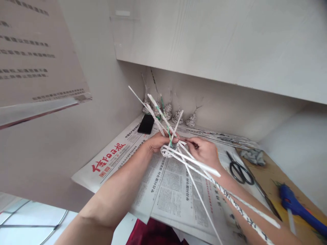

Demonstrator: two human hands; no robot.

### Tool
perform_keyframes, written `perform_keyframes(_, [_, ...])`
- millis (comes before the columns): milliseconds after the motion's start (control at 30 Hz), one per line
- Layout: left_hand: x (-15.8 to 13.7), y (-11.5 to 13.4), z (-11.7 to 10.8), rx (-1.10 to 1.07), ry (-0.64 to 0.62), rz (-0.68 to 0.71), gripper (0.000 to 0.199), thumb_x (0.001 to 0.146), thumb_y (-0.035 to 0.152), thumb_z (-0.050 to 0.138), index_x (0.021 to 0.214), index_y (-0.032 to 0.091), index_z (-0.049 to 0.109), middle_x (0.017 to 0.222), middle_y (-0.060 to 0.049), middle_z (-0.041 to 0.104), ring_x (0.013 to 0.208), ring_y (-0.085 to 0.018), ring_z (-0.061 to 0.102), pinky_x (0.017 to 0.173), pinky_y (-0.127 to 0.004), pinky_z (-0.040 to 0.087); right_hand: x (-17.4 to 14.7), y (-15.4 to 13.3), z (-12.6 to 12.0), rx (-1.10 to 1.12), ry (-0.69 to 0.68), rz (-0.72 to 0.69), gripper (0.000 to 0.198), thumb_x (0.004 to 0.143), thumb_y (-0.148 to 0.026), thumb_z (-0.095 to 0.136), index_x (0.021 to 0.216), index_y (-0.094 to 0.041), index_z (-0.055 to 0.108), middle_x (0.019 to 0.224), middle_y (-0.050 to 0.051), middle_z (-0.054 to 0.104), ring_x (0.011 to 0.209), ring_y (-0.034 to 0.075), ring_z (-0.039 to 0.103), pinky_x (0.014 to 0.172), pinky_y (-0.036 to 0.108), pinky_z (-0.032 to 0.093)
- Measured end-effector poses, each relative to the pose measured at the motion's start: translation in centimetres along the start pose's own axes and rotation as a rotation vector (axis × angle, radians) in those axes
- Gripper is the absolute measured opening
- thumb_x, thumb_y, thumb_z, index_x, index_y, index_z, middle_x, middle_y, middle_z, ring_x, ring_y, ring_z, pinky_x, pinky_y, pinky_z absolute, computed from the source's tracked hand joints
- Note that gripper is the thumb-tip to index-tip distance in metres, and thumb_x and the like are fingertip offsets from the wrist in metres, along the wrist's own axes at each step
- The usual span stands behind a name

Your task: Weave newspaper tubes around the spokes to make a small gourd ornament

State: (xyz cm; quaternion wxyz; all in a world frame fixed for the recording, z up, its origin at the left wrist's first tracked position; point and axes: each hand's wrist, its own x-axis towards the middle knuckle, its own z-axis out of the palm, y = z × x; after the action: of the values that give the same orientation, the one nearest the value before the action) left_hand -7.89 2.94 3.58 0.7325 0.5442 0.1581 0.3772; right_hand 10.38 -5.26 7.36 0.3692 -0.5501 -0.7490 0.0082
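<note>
Clasped the woven paper-strip piece in the left hand, apparently to steady its splayed ends; with the right hand, pinched at its strips, above newspaper probably laid for protection.

The paper strips look smooth and matt.

Left grip, right grip, both pinching

Scissors, a glue gun and spread newspaper mark a craft workspace.
</note>
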Motion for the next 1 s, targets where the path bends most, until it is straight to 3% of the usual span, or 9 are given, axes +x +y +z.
perform_keyframes(167, [-0.2, 0.3, -0.1, -0.027, -0.074, 0.002, 0.029, 0.062, 0.027, 0.081, 0.083, 0.009, 0.071, 0.088, -0.015, 0.073, 0.080, -0.023, 0.069, 0.074, -0.033, 0.051, -0.2, -0.5, -1.3, 0.125, 0.004, 0.165, 0.017, 0.083, -0.030, 0.057, 0.085, -0.022, 0.072, 0.074, 0.001, 0.071, 0.063, 0.015, 0.063, 0.061, 0.027, 0.046])
perform_keyframes(367, [0.2, 0.3, -0.9, 0.111, 0.056, 0.028, 0.033, 0.057, 0.028, 0.083, 0.080, 0.008, 0.071, 0.074, -0.009, 0.071, 0.069, -0.018, 0.067, 0.066, -0.028, 0.050, -1.1, -2.3, -3.4, 0.252, -0.137, 0.296, 0.017, 0.080, -0.036, 0.061, 0.083, -0.022, 0.070, 0.070, 0.001, 0.068, 0.060, 0.014, 0.059, 0.054, 0.025, 0.043])
perform_keyframes(600, [0.0, 0.6, -0.3, 0.153, 0.093, 0.003, 0.033, 0.054, 0.030, 0.085, 0.075, 0.008, 0.070, 0.065, -0.006, 0.068, 0.064, -0.015, 0.064, 0.062, -0.025, 0.049, -1.4, -3.3, -3.5, 0.348, -0.149, 0.446, 0.018, 0.075, -0.037, 0.066, 0.079, -0.020, 0.071, 0.071, 0.003, 0.070, 0.061, 0.014, 0.060, 0.054, 0.025, 0.045])
perform_keyframes(1000, [0.2, 0.4, -0.3, 0.183, 0.100, 0.020, 0.035, 0.055, 0.030, 0.084, 0.078, 0.008, 0.071, 0.066, -0.005, 0.067, 0.061, -0.012, 0.060, 0.062, -0.025, 0.046, -1.3, -4.0, -3.1, 0.311, -0.059, 0.382, 0.016, 0.072, -0.034, 0.067, 0.071, -0.018, 0.069, 0.066, 0.003, 0.070, 0.058, 0.013, 0.061, 0.052, 0.024, 0.047])
